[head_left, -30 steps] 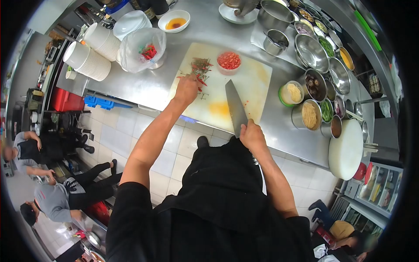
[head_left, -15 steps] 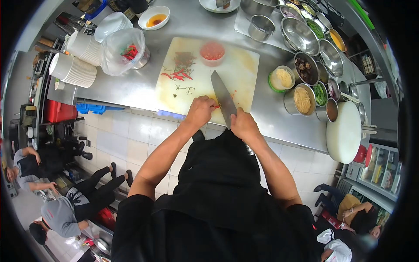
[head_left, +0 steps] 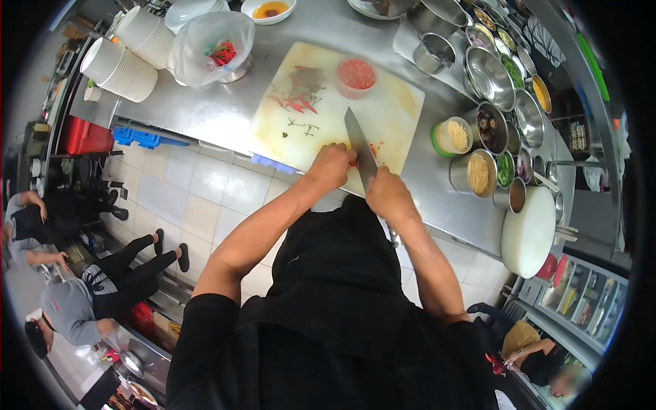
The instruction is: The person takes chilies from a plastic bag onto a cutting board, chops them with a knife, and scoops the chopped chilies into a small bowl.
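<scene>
My right hand [head_left: 389, 193] grips a broad kitchen knife [head_left: 361, 142], its blade angled up and left over the white cutting board [head_left: 393, 102]. Beside the blade, my left hand [head_left: 333, 165] is closed with bent fingers on a red chili [head_left: 353, 163], of which only a bit shows. Small chopped red pieces [head_left: 374, 148] lie on the blade's right side. Farther up the board are several whole red chilies [head_left: 301, 104], a few cut-off stems [head_left: 301, 127] and a brownish heap of seeds or scraps [head_left: 305, 80]. A clear tub of chopped chili [head_left: 357, 74] stands near the board's far edge.
To the left are a bag-lined container of red chilies [head_left: 221, 53] and stacked white tubs [head_left: 117, 70]. Metal pots [head_left: 471, 174] and bowls [head_left: 489, 76] crowd the right side. A thick round white block [head_left: 529, 232] stands at the right edge. Other people [head_left: 72, 301] are behind.
The view has turned, so the board appears tilted. More chopped red bits show right of the blade, and both hands remain at the knife and chili.
</scene>
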Demonstrator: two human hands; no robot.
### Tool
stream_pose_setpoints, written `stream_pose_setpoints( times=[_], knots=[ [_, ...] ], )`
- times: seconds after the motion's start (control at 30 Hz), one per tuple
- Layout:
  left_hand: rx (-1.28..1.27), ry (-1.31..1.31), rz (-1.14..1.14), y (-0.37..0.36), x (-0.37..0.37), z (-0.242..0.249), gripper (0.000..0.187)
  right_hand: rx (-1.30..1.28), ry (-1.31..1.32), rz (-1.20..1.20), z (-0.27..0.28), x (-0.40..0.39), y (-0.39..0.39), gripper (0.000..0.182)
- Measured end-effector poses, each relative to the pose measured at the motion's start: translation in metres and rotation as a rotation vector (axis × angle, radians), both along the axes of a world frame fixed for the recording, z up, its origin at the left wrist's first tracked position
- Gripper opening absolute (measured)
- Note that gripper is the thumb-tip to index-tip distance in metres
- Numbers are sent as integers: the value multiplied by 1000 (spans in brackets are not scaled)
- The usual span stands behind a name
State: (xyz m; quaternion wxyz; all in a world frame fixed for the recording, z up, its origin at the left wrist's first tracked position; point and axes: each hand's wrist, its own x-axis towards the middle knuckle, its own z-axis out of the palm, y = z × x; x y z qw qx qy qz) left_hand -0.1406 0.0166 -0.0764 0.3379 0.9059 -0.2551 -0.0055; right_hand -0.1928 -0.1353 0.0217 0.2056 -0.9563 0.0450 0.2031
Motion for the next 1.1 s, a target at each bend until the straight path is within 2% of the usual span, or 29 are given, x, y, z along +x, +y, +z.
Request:
stream_pose_setpoints(
  times=[0.07,0.17,0.3,0.43,0.57,0.6,0.7,0.83,0.93,1.1],
  knots=[
    [10,23,18,0,-2,2,8,-19,-35,-54,-9,-8,8,25],
    [-65,-24,2,0,-3,-10,9,-30,-33,-22,-11,-5,4,25],
    [-49,8,52,-1,-3,-2,9,-32,-1,17,1,2,3,24],
    [-68,-4,73,0,-3,-4,6,-45,-55,-36,-6,-7,10,25],
    [-53,-2,66,-1,-5,-6,5,-66,67,25,15,6,5,26],
    [-54,-7,76,0,-4,-6,5,-74,18,-2,-1,-1,7,26],
    [-42,23,59,-1,-4,-10,5,-57,-24,-39,-1,-6,15,26],
    [-76,3,62,-2,-5,-14,3,-52,37,56,12,10,7,25],
    [-72,4,78,0,-4,-10,2,-80,10,-55,0,-7,21,23],
    [-84,8,76,-2,-4,-10,1,-48,10,51,8,7,7,23]
  ],
)
